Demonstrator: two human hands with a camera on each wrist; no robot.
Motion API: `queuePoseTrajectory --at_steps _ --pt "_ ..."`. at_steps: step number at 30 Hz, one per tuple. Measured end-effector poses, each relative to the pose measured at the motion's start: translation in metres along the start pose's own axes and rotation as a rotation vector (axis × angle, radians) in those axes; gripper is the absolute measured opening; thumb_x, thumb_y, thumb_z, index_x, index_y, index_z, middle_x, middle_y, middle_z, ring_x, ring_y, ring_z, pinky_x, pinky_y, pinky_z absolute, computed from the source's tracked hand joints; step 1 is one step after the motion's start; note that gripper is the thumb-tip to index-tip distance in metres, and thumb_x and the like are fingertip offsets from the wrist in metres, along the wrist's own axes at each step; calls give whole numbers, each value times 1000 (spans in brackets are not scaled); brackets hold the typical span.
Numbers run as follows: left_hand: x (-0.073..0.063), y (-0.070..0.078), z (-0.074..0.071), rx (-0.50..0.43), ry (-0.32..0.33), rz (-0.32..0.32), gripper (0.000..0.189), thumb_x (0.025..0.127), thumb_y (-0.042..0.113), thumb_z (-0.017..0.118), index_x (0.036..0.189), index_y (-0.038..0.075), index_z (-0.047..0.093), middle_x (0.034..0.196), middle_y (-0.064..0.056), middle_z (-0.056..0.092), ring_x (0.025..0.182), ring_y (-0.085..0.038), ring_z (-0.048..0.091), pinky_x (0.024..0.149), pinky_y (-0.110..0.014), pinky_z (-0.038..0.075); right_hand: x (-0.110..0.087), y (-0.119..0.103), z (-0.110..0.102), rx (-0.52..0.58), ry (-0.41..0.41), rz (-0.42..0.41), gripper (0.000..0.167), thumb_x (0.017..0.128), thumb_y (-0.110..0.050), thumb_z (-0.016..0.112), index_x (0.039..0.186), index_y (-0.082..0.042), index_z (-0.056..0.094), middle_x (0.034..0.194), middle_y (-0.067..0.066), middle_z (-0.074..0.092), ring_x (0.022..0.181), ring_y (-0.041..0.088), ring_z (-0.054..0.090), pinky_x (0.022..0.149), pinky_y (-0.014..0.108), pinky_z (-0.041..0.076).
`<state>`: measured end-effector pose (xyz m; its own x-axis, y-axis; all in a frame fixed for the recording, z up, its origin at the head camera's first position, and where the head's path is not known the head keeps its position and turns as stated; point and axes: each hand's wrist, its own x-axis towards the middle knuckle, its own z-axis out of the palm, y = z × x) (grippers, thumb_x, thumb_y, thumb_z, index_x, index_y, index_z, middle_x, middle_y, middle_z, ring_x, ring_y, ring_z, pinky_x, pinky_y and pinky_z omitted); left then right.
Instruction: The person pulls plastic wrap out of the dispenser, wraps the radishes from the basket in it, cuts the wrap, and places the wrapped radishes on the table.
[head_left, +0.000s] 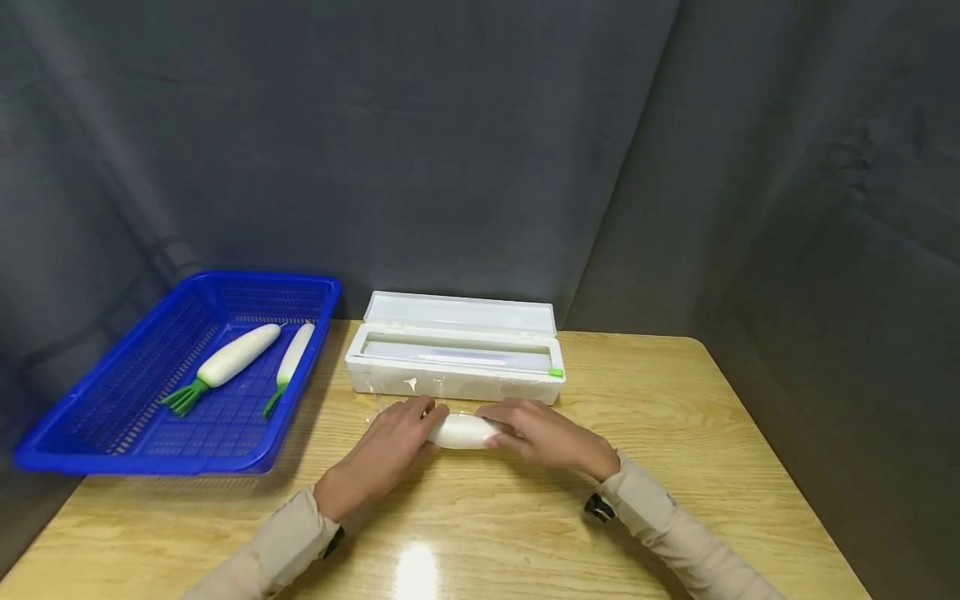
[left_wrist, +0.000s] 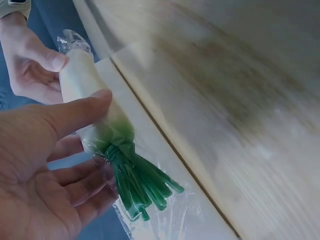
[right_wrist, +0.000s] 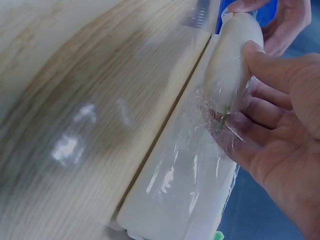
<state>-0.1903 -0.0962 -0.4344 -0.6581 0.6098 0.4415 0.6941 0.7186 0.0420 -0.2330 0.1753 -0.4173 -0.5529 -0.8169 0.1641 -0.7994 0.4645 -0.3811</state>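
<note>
Both hands hold a white radish [head_left: 462, 432] with clear plastic film around it, in front of a white film box. My left hand [head_left: 396, 442] grips the leafy end, thumb on top and fingers beneath; green stems [left_wrist: 142, 185] stick out past it in the left wrist view. At the thin root end, my right hand [head_left: 546, 435] pinches the radish between thumb and fingers. Loose cling film [right_wrist: 187, 150] spreads from the radish over the front of the box in the right wrist view.
The film box [head_left: 457, 382] stands with its lid [head_left: 461, 313] raised, a roll inside and a green cutter [head_left: 556, 372] at its right end. A blue basket [head_left: 150, 463] at the left holds two more radishes [head_left: 242, 354]. Dark curtains surround the wooden table [head_left: 652, 417].
</note>
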Motion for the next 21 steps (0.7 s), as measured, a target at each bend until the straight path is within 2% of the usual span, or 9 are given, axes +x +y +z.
queuePoseTrajectory --at_steps 8,10,13,16,21 --pt "2 -3 -4 -24 -25 24 46 84 17 89 119 4 63 110 -13 66 94 -25 67 76 -42 59 -1 0 -3 60 -19 36 35 103 -21 67 135 -7 67 115 3 73 98 9 64 84 29 55" --pt "0 -3 -4 -82 -65 8 45 86 17 87 122 3 65 110 -12 67 93 -23 67 75 -40 59 -2 -1 -2 115 -41 58 35 104 -20 66 135 -5 67 115 4 74 92 7 63 82 28 55" --pt "-8 -2 -3 -172 -154 -19 43 90 19 82 127 3 67 110 -10 68 91 -21 66 74 -38 58 -5 -2 4 186 -114 73 32 106 -19 62 134 -4 68 112 4 74 88 3 60 81 24 54" --pt "-15 1 0 -216 -204 -22 41 93 20 79 128 3 67 107 -9 68 89 -20 65 74 -37 57 -9 -3 12 244 -171 94 30 108 -20 59 132 -6 68 111 1 73 87 1 59 81 22 53" --pt "-15 4 2 -195 -186 -3 39 93 20 80 126 4 67 105 -7 67 88 -19 64 74 -37 57 -14 -5 16 236 -161 123 30 108 -19 60 134 -7 67 117 1 73 96 4 62 87 26 55"
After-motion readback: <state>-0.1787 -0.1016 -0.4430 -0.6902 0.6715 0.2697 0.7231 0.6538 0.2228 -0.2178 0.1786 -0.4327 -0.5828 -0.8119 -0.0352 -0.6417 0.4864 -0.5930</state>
